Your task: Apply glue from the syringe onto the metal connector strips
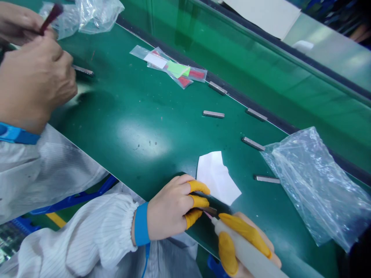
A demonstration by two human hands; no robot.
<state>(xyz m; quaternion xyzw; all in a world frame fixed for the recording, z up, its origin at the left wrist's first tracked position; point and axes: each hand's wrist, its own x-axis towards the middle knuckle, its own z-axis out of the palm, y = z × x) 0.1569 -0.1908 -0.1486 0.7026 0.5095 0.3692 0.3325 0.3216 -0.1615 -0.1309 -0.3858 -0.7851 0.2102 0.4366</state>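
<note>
My left hand (172, 204), with yellow finger cots and a blue wrist strap, pinches a small dark strip-like part (211, 211) near the table's front edge. In my right hand (246, 241), also in yellow finger cots, is a white bottle (246, 251) with a thin pink tip. That tip points at the part, close to my left fingertips; whether they touch is too small to tell. A torn piece of white paper (217, 177) lies just beyond my hands.
Several grey connectors (213, 114) lie across the green table (121, 108). A clear plastic bag (315, 185) is at right, small labelled bags (174, 67) near the back ledge. Another person's hands (34, 69) hold a dark red item at upper left, beside crumpled plastic (98, 15).
</note>
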